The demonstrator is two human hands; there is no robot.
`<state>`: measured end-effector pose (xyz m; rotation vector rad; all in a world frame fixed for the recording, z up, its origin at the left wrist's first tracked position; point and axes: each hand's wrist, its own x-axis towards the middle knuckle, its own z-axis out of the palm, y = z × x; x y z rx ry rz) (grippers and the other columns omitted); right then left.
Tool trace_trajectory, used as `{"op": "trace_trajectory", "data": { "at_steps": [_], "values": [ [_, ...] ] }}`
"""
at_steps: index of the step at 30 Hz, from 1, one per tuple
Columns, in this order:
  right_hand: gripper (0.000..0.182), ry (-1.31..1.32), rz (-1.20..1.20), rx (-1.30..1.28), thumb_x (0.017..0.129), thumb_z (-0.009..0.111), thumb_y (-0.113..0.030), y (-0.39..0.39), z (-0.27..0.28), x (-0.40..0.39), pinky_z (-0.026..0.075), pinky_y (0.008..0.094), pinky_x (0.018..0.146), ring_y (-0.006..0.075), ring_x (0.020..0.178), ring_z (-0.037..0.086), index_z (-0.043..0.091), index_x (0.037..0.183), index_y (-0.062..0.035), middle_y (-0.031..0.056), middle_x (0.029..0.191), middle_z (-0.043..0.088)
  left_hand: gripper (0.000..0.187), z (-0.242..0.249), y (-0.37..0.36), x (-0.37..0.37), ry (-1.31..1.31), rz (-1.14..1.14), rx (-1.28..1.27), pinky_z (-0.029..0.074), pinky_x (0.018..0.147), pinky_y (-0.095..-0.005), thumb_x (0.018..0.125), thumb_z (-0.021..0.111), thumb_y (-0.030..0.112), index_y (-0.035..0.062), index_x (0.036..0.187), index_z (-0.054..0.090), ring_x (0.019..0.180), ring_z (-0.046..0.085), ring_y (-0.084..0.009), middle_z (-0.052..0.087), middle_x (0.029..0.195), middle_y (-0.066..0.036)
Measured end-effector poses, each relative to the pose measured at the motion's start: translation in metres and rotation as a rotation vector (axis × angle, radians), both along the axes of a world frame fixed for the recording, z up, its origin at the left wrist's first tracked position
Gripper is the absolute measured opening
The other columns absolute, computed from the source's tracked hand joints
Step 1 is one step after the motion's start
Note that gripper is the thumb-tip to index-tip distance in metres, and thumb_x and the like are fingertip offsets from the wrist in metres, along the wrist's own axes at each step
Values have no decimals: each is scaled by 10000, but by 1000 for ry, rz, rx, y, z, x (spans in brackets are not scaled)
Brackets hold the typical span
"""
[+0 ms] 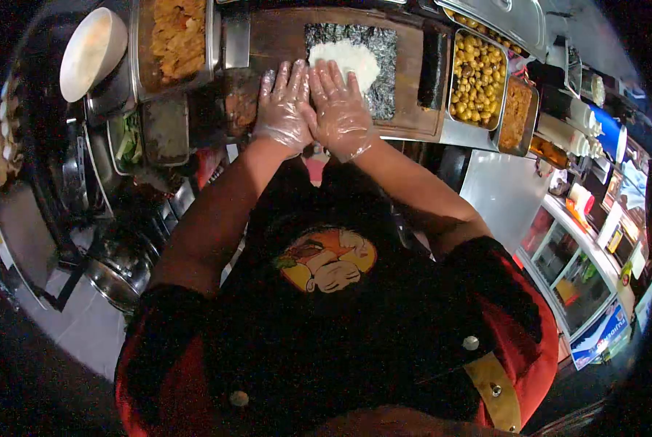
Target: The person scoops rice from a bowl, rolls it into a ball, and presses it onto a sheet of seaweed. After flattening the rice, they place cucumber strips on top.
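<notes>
Both my hands wear clear plastic gloves and lie side by side, thumbs meeting, fingers stretched out. My right hand (340, 109) is flat over the lower left of a dark nori sheet (382, 73), its fingertips at the edge of a patch of white rice (348, 60). My left hand (284, 105) rests beside it, left of the sheet, over the wooden board (279, 36). Neither hand grips anything. The rice covers the middle and left of the sheet, and part of the nori is hidden under my right hand. A dark roll (432, 69) lies at the board's right side.
Right of the board stands a metal tray of small round yellow-green pieces (477, 80), then a tray of orange-brown filling (516, 113). At left are a larger tray of brownish food (177, 40), a white bowl (93, 54) and a container with green leaves (129, 142).
</notes>
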<state>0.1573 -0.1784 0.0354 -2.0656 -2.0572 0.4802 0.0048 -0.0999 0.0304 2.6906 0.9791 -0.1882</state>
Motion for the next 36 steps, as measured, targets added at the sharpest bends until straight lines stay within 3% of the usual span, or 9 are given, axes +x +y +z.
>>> {"op": "trace_trajectory", "data": {
  "at_steps": [5,6,7,14,15,19,24,31,36],
  "values": [
    [811,-15,-4,-37,1106,491,-470,-16,7,-9,183,639,1353,440,1691,238,303,1740,0,247,1823,258,890,12,-11,-3,63,7,-72,48,1381,-622,983,529,357,-31,1743,275,1721,110,-428,189,1854,-198],
    [774,0,-4,-13,1108,526,-424,-19,10,-10,222,639,1337,453,1666,290,347,1711,25,257,1795,314,890,12,-12,-4,61,5,-71,48,1381,-622,983,529,357,-31,1743,275,1721,110,-428,189,1854,-198],
    [737,14,-3,9,1109,561,-379,-21,12,-11,261,638,1322,465,1641,342,391,1683,50,266,1767,370,912,12,-13,-7,52,-1,-74,54,1384,-618,967,576,343,-24,1745,273,1719,113,-428,189,1854,-194],
    [716,180,-1,-42,1104,601,-353,-26,26,8,259,638,1323,452,1630,370,403,1686,16,258,1769,368,1150,18,-6,-9,-46,94,-237,96,1399,-569,835,811,321,32,1769,206,1729,107,-382,178,1860,-179],
    [753,126,4,-9,1097,580,-387,-26,26,7,237,637,1334,434,1650,340,370,1702,11,248,1778,361,1040,17,-9,-8,-80,132,-173,134,1397,-534,884,776,306,41,1754,272,1718,195,-335,274,1835,-158],
    [779,23,62,-84,1088,565,-402,-22,22,-1,222,636,1342,418,1662,325,350,1709,16,239,1788,349,1033,15,-13,-7,-63,130,-122,132,1395,-542,882,785,308,41,1749,291,1715,201,-347,277,1834,-160],
    [795,87,88,-79,1066,578,-374,-23,26,2,218,658,1338,436,1662,320,336,1717,13,243,1793,339,1010,12,-17,-10,-11,69,-64,132,1386,-573,881,780,324,38,1737,328,1706,208,-384,262,1837,-158],
    [941,119,60,-65,967,664,-346,-19,22,6,195,681,1339,431,1680,287,269,1751,-5,241,1814,295,1048,22,-13,-5,-41,75,-149,103,1392,-564,895,772,373,22,1751,279,1713,178,-382,227,1847,-159],
    [940,43,32,-71,964,679,-321,-9,26,2,222,658,1338,409,1677,297,273,1749,-4,231,1820,284,1112,16,-6,3,68,52,-100,50,1399,-537,893,774,399,4,1766,210,1731,107,-350,172,1862,-155]
  ]
}}
